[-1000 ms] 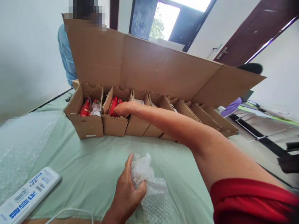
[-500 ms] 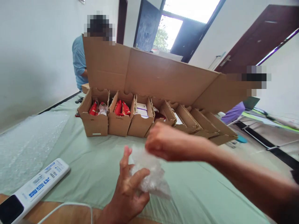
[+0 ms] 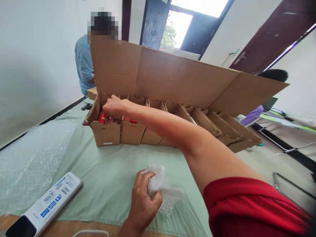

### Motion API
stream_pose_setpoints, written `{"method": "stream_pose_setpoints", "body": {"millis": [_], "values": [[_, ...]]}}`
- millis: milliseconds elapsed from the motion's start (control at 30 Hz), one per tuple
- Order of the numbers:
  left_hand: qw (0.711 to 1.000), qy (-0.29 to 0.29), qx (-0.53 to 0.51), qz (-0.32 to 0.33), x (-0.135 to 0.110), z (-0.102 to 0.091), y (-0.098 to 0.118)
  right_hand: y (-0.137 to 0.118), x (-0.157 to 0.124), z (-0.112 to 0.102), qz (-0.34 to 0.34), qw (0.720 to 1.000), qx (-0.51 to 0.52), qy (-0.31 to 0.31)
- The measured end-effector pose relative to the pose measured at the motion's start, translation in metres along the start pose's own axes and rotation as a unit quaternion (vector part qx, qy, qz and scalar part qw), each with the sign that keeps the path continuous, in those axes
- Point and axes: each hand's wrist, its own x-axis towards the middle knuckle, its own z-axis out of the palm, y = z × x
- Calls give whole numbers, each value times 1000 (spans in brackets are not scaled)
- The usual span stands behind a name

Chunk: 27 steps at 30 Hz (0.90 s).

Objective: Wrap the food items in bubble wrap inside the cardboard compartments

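Note:
My left hand (image 3: 145, 200) is closed round a crumpled bundle of bubble wrap (image 3: 158, 179), just above the green cloth. A loose flap of the wrap hangs out to the right. What the bundle contains, if anything, does not show. My right hand (image 3: 115, 107) reaches across into the leftmost cardboard compartment (image 3: 107, 133), its fingers curled and pointing down. The fingertips are hidden behind the front wall, so what they hold is unclear. Beside them a red packet (image 3: 102, 117) shows. More red (image 3: 130, 120) peeks from the neighbouring compartment, partly covered by my forearm.
A row of cardboard compartments with a tall raised flap (image 3: 177, 75) stands ahead. Flat bubble wrap (image 3: 32, 158) covers the left of the green cloth (image 3: 106, 184). A white power bank-like device (image 3: 49, 202) lies front left. A person in blue (image 3: 84, 62) sits beyond.
My right hand has moved from beside the bubble wrap, far left into the leftmost compartment. My left hand has closed further round the bundle. The view has shifted slightly.

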Motion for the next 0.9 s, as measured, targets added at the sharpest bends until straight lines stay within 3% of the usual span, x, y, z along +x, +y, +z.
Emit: {"method": "stream_pose_setpoints", "body": {"millis": [67,167,233,333,400,467,567,633,700,833,900], "values": [[1000,-4,-6,-17,-3,2,-2,-4,9,8,10,1000,11,8],[998,9,-23,-58,-9,7,-7,4,-11,-9,43,997,23,62],[995,26,-35,-92,-12,8,-8,15,-47,-31,80,989,42,114],[992,48,-67,-100,-12,-1,-5,21,-130,-50,113,953,153,237],[992,63,-92,-58,-10,-17,1,12,-192,-42,109,928,222,277],[994,56,-91,-4,-8,-37,11,-5,-246,-17,103,909,288,282],[997,-38,-55,35,-9,-64,27,-34,-297,30,119,889,382,221],[992,-115,-46,32,-12,-75,35,-52,-311,56,137,864,443,197],[987,-155,-36,12,-16,-84,40,-66,-312,75,146,827,506,197],[988,-137,-39,-58,-21,-110,42,-88,-296,95,104,757,617,189],[988,-94,-48,-113,-21,-128,39,-98,-282,101,58,722,668,168]]}}
